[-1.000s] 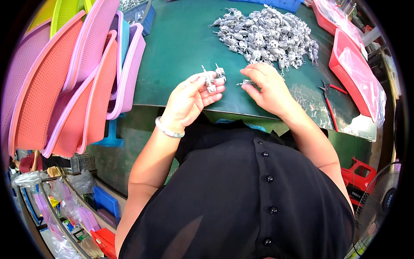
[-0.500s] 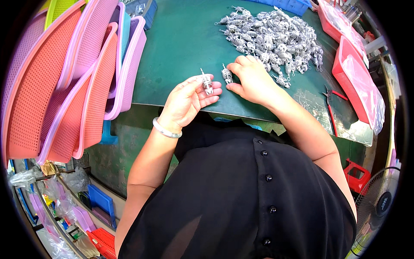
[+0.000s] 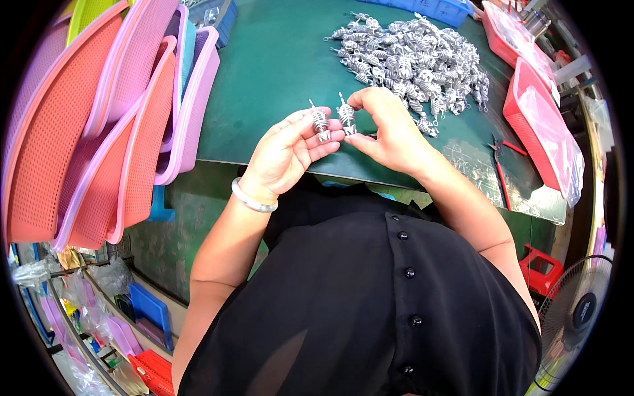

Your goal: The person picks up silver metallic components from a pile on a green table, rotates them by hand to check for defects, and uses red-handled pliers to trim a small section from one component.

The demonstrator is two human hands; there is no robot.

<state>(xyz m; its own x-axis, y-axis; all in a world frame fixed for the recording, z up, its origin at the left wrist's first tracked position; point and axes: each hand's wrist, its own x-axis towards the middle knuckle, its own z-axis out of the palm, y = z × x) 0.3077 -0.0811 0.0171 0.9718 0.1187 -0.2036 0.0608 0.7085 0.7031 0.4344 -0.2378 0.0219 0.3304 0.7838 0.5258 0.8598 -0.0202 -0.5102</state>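
A small silver, ribbed, skeleton-like pendant (image 3: 320, 124) lies along the fingers of my left hand (image 3: 284, 152), its thin metal end pointing away from me. The thumb presses near it and the other fingers are curled loosely underneath. Just to the right, a second pendant (image 3: 347, 119) of the same kind is pinched upright between thumb and index finger of my right hand (image 3: 391, 132). The two pendants are side by side, a small gap apart, above the near edge of the table. Beyond my right hand is a large heap of similar pendants (image 3: 416, 63).
Red-handled pliers (image 3: 499, 162) rest on the green table (image 3: 264, 72), at right. Pink baskets (image 3: 531, 132) with clear plastic bags line its right side. Tilted stacks of coloured perforated baskets (image 3: 66, 125) crowd the left. Blue bins (image 3: 436, 9) stand at the back; a fan (image 3: 581, 310) is at lower right.
My right hand has brought its pendant up from the table and closer to my left hand's pendant. The left hand has hardly moved; the view has shifted slightly.
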